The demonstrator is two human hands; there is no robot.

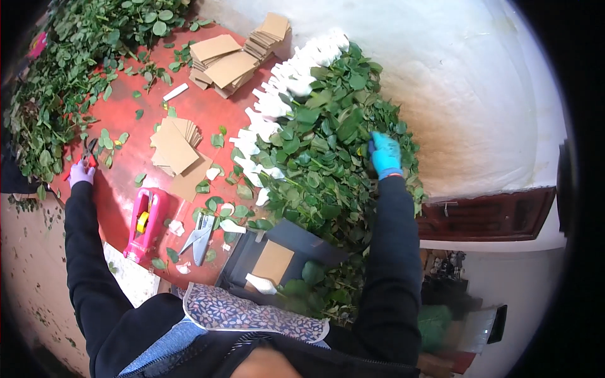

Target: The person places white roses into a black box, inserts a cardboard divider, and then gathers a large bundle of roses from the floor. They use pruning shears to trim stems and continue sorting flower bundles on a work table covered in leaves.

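Out at the left edge of the red table, my left hand [82, 172], in a lavender glove, is closed on red-handled pruning shears [90, 150] with the dark blades pointing away. My right hand [386, 155], in a teal glove, reaches over the right side of a large pile of leafy green stems [328, 138]. Its fingers are curled among the leaves, and what they grip is hidden. White sleeves [271, 104] cover the heads of these stems along the pile's left side. One more sleeved stem [260, 284] lies across a dark open box [237, 268] close to my body.
Another leafy heap [50, 107] fills the far left. Brown cardboard pieces [173, 146] and a taller cardboard stack [230, 66] lie on the table [217, 170]. Nearer are a pink tape dispenser [142, 223] and a grey stapler [199, 239]. A white wall [479, 94] rises at right.
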